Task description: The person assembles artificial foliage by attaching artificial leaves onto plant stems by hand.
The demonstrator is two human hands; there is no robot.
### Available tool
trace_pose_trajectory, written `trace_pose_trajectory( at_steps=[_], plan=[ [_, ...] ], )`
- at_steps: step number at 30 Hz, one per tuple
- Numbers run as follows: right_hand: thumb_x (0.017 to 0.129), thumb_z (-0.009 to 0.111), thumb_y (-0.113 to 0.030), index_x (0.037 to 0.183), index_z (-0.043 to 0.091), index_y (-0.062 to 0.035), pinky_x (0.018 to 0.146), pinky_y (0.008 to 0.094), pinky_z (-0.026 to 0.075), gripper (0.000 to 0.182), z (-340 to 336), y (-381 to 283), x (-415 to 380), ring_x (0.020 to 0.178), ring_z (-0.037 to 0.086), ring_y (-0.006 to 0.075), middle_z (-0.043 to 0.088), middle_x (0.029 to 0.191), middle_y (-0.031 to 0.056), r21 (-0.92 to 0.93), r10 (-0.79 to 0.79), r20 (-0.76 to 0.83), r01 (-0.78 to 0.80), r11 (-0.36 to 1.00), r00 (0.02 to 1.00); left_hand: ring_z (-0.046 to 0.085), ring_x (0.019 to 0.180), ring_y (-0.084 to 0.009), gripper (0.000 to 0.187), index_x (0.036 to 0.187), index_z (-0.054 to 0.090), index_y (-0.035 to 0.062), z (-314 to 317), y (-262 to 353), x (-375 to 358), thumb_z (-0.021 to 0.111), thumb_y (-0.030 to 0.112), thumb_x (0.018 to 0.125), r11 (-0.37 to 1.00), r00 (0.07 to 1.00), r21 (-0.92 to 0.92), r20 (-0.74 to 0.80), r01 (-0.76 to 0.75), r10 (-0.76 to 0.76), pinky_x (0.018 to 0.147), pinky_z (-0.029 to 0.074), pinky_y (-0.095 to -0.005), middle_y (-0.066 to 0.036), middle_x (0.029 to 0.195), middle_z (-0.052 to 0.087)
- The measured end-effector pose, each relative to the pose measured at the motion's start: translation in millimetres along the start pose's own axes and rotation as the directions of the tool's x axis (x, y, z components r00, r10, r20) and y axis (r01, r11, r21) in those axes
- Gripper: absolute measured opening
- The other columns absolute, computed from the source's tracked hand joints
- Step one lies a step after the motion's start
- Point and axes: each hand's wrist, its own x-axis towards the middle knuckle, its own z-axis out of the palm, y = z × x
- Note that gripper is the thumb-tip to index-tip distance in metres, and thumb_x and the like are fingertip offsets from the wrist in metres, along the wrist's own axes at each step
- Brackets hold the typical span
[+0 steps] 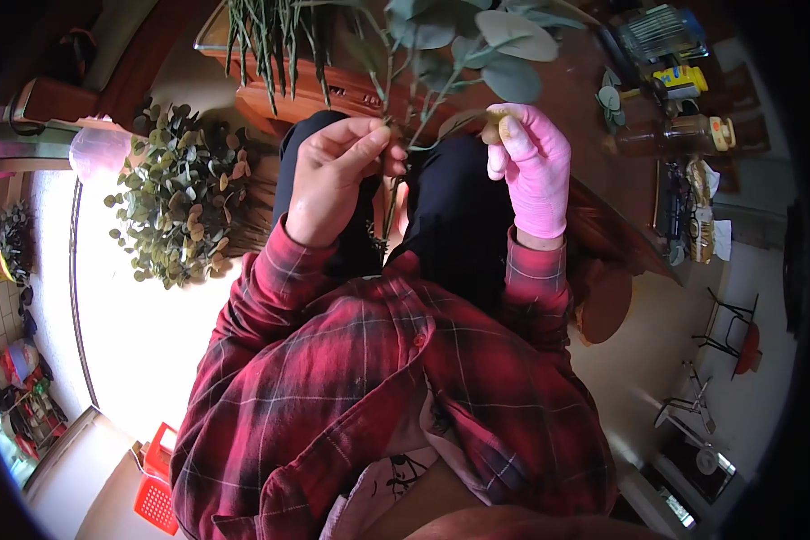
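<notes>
My bare left hand (337, 175) pinches the stem of a eucalyptus branch (414, 99) above my knees. The branch has broad grey-green leaves and reaches up past the top edge of the view, while its lower stem hangs between my legs. My right hand (533, 171) wears a pink glove with stained fingertips. Its thumb and fingers are closed on a narrow green leaf or side stem of the branch, which runs back towards the main stem. Exactly what lies between the gloved fingertips is partly hidden.
A big bundle of leafy eucalyptus branches (184, 193) stands on the left. Bare green stems (283, 45) hang over a reddish wooden table with drawers (360, 90). Jars (693, 135) and a yellow container (681, 81) stand at right. A red plastic basket (156, 490) sits low left.
</notes>
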Motion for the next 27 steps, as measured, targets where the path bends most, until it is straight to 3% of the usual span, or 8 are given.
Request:
trace_pose_trajectory(
  at_steps=[5, 8, 9, 13, 16, 20, 26, 27],
  plan=[
    [0.085, 0.064, -0.011, 0.093, 0.065, -0.0021, 0.051, 0.0202, 0.042, 0.012, -23.2, 11.1, 29.1, 0.056, 0.053, 0.0072, 0.062, 0.075, 0.002, -0.403, -0.059, -0.19, -0.023, 0.915, 0.98, 0.061, 0.072, -0.0147, 0.009, 0.095, 0.06, 0.0007, -3.1, 7.4, -2.6, 0.058, 0.008, 0.09, 0.998, 0.997, -0.033, -0.048, -0.055, 0.054, 0.069, 0.049, -0.025, -0.008, 0.08, 0.064],
    [0.08, 0.067, -0.009, 0.09, 0.066, -0.0061, 0.056, 0.0248, 0.046, 0.01, -44.7, 25.9, 58.1, 0.059, 0.058, 0.0142, 0.06, 0.075, 0.0044, -0.81, -0.373, -0.068, 0.167, 0.562, 0.925, 0.061, 0.071, -0.0155, 0.007, 0.095, 0.059, 0.0016, -3.9, 10.1, -4.4, 0.057, 0.005, 0.09, 0.995, 0.994, -0.061, -0.07, -0.084, 0.079, 0.068, 0.05, -0.0262, -0.009, 0.08, 0.064],
    [0.078, 0.069, -0.015, 0.092, 0.066, -0.0092, 0.065, 0.0322, 0.049, 0.015, -51.4, 28.6, 67.6, 0.07, 0.062, 0.023, 0.06, 0.081, 0.0079, -0.857, -0.364, -0.063, 0.136, 0.497, 0.929, 0.061, 0.071, -0.0157, 0.007, 0.095, 0.059, 0.0016, -3.3, 11.3, -5.1, 0.057, 0.005, 0.09, 0.993, 0.994, -0.07, -0.068, -0.094, 0.09, 0.068, 0.05, -0.0264, -0.009, 0.08, 0.064],
    [0.08, 0.067, -0.031, 0.099, 0.065, -0.012, 0.077, 0.0404, 0.049, 0.027, -51.0, 21.7, 99.1, 0.089, 0.061, 0.0302, 0.06, 0.102, 0.0104, -0.996, -0.277, -0.031, -0.007, 0.085, 0.96, 0.061, 0.071, -0.016, 0.006, 0.095, 0.059, 0.0016, 0.9, 14.6, -6.5, 0.057, 0.005, 0.09, 0.992, 0.993, -0.077, -0.066, -0.1, 0.095, 0.068, 0.05, -0.0262, -0.009, 0.081, 0.064],
    [0.08, 0.066, -0.033, 0.099, 0.065, -0.0122, 0.078, 0.0406, 0.049, 0.028, -59.9, 31.0, 116.3, 0.091, 0.06, 0.0308, 0.06, 0.104, 0.0111, -0.999, -0.226, -0.05, -0.053, -0.011, 0.973, 0.061, 0.071, -0.0156, 0.006, 0.095, 0.058, 0.0016, 0.9, 13.5, -7.5, 0.057, 0.006, 0.09, 0.993, 0.995, -0.079, -0.057, -0.083, 0.079, 0.068, 0.049, -0.0254, -0.009, 0.081, 0.064],
    [0.08, 0.066, -0.034, 0.095, 0.064, -0.0094, 0.078, 0.0413, 0.048, 0.029, -69.2, 40.8, 124.5, 0.092, 0.06, 0.0304, 0.06, 0.102, 0.0119, -0.997, -0.179, -0.078, -0.076, 0.02, 0.981, 0.061, 0.07, -0.0147, 0.007, 0.095, 0.058, 0.0017, 2.0, 11.0, -6.8, 0.057, 0.007, 0.09, 0.995, 0.996, -0.062, -0.054, -0.073, 0.07, 0.067, 0.049, -0.0244, -0.009, 0.081, 0.064],
    [0.079, 0.068, -0.022, 0.088, 0.064, -0.0053, 0.065, 0.0346, 0.049, 0.019, -59.7, 15.4, 90.8, 0.07, 0.062, 0.0243, 0.063, 0.079, 0.0099, -0.992, -0.374, 0.02, 0.066, 0.11, 0.927, 0.061, 0.07, -0.0137, 0.008, 0.096, 0.058, 0.001, -0.3, 10.0, -4.1, 0.056, 0.007, 0.091, 0.997, 0.995, 0.027, -0.075, -0.067, 0.069, 0.068, 0.049, -0.0242, -0.007, 0.081, 0.064],
    [0.079, 0.069, -0.018, 0.088, 0.064, -0.0039, 0.062, 0.0301, 0.047, 0.017, -47.9, 3.5, 76.6, 0.064, 0.058, 0.0181, 0.061, 0.073, 0.0063, -0.919, -0.308, -0.07, 0.059, 0.39, 0.949, 0.061, 0.071, -0.0137, 0.01, 0.097, 0.058, -0.0006, -2.3, 9.2, -3.5, 0.056, 0.008, 0.091, 0.997, 0.994, 0.036, -0.071, -0.075, 0.077, 0.068, 0.049, -0.0245, -0.008, 0.081, 0.065]
  ],
)
